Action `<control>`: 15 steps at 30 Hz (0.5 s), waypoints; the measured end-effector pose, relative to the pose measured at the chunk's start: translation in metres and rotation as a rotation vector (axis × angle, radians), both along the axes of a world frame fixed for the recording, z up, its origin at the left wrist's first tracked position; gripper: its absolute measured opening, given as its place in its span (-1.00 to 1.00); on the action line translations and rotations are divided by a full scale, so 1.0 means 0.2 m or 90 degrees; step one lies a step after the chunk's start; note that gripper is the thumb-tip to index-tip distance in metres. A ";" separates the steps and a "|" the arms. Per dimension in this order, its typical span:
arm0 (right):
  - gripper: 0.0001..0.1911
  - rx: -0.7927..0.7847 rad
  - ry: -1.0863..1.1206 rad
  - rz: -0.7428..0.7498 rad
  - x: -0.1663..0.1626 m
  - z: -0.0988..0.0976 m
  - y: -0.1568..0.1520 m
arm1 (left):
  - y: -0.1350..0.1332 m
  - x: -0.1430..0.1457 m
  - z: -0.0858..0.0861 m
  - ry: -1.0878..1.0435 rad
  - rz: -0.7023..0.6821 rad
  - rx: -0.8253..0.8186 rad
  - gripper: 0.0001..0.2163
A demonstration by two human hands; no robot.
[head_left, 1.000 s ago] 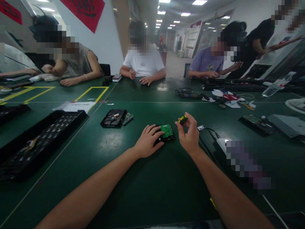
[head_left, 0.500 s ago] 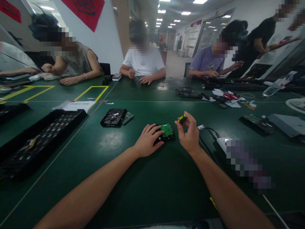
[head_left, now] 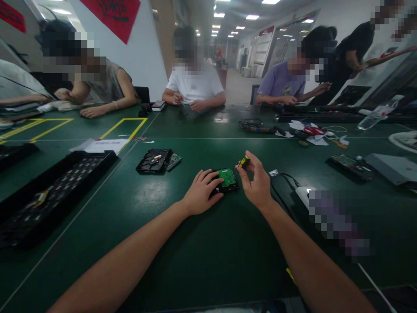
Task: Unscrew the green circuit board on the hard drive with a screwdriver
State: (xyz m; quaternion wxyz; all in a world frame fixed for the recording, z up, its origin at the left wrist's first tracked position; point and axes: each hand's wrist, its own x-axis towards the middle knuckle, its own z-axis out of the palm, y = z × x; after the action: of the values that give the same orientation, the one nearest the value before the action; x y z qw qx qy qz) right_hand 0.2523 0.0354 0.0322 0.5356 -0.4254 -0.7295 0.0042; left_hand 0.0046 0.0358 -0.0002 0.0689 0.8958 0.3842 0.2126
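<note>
On a dark green bench (head_left: 182, 269), two bare hands meet near the middle of the frame. The left hand (head_left: 200, 193), fingers spread and mostly extended, lies over the left side of a flat black device with a green circuit board (head_left: 229, 177). Just right of centre, the right hand (head_left: 259, 184) is closed in a pinch, thumb and fingers gripping a yellow-and-black tool (head_left: 244, 162) above the device's right side; the tool's tip is too small to make out. Left of centre sit a black case (head_left: 153, 161) and, beside it, a small loose board (head_left: 175, 161). A long black tray (head_left: 70, 176) fills the left edge. Three people (head_left: 198, 89) sit across the top.
</note>
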 end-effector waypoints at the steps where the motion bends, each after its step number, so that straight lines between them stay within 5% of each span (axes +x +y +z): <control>1: -0.38 0.004 0.002 -0.007 0.00 0.00 0.00 | 0.00 0.00 0.00 -0.001 0.000 0.000 -0.50; 15: -0.40 -0.005 0.012 0.000 0.00 0.02 0.00 | 0.00 0.00 0.00 -0.011 0.000 0.001 -0.50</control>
State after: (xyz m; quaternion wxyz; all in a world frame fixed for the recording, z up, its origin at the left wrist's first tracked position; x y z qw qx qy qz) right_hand 0.2523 0.0364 0.0365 0.5406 -0.4277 -0.7243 0.0112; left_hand 0.0050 0.0349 0.0006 0.0711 0.8939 0.3835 0.2208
